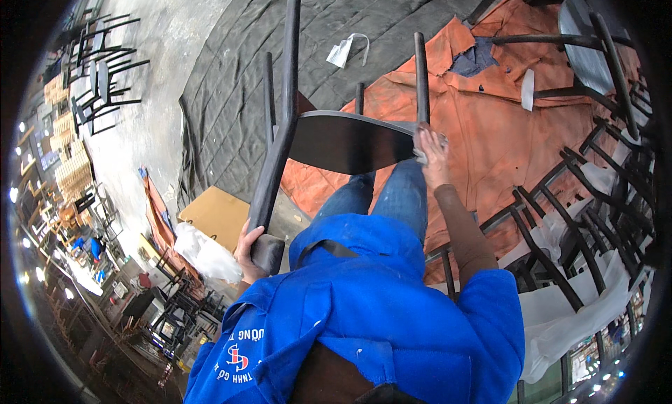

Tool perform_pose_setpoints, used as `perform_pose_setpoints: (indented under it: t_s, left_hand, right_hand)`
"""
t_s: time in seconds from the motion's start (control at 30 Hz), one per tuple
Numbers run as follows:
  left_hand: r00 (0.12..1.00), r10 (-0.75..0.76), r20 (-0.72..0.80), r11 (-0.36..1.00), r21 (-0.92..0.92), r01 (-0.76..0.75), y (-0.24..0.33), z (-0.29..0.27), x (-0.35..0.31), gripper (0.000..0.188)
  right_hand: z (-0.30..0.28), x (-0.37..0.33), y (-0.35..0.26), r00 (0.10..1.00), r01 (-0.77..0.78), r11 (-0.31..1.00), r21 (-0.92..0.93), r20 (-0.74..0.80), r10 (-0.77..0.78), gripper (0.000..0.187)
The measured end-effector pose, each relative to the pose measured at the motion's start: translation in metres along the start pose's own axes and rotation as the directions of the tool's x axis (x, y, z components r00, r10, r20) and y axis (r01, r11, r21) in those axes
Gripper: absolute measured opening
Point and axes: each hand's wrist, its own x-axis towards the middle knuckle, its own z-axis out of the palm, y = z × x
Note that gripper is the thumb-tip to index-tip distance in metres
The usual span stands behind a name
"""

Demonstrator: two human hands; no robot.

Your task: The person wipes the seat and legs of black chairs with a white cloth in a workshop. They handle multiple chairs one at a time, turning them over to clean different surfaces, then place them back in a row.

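A black wooden chair (350, 139) is tilted in front of my legs, its dark curved seat edge facing me and its legs pointing away. Low on the left, my left hand (250, 249) is wrapped round the end of the chair's long black side post, beside a thick rounded end piece. My right hand (432, 152) presses a greyish cloth-like pad (420, 154) against the right corner of the seat, where a leg meets it. The pad is partly hidden by my fingers, so its exact kind is unclear.
Orange sheeting (511, 138) and a dark quilted cover (231, 89) lie on the floor, with a white mask (348, 51) on the dark one. Black chairs (595, 215) crowd the right, some wrapped in white foam. Cardboard (215, 218) and white wrapping (203, 253) lie left.
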Motion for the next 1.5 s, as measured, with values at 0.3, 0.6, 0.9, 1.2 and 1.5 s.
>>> perform_pose_setpoints:
  t_s: [0.3,0.6,0.9,1.2,1.5]
  left_hand:
    - [0.997,-0.064,0.033,0.992,0.112,0.060,-0.008,-0.015,0.005,0.041]
    - [0.988,-0.073,0.133,0.997,0.026,0.070,0.001,-0.017,0.017,0.050]
    - [0.984,-0.001,0.179,0.996,0.092,-0.015,0.005,-0.031,0.041,0.050]
    - [0.970,0.022,0.242,0.980,0.184,-0.069,0.013,-0.037,0.067,0.047]
    - [0.962,0.116,0.246,0.962,0.214,-0.170,0.018,-0.038,0.074,0.049]
  right_hand:
    - [0.013,0.068,-0.062,0.924,0.383,0.919,0.093,-0.029,-0.382,0.071]
    - [0.017,0.088,-0.103,0.918,0.397,0.903,0.166,-0.062,-0.392,0.076]
    - [-0.021,0.047,-0.034,0.932,0.336,0.914,0.228,0.061,-0.357,0.072]
    - [0.035,0.137,-0.149,0.846,0.517,0.831,0.202,0.027,-0.533,0.071]
    - [0.003,0.080,-0.093,0.866,0.495,0.792,0.359,-0.127,-0.484,0.073]
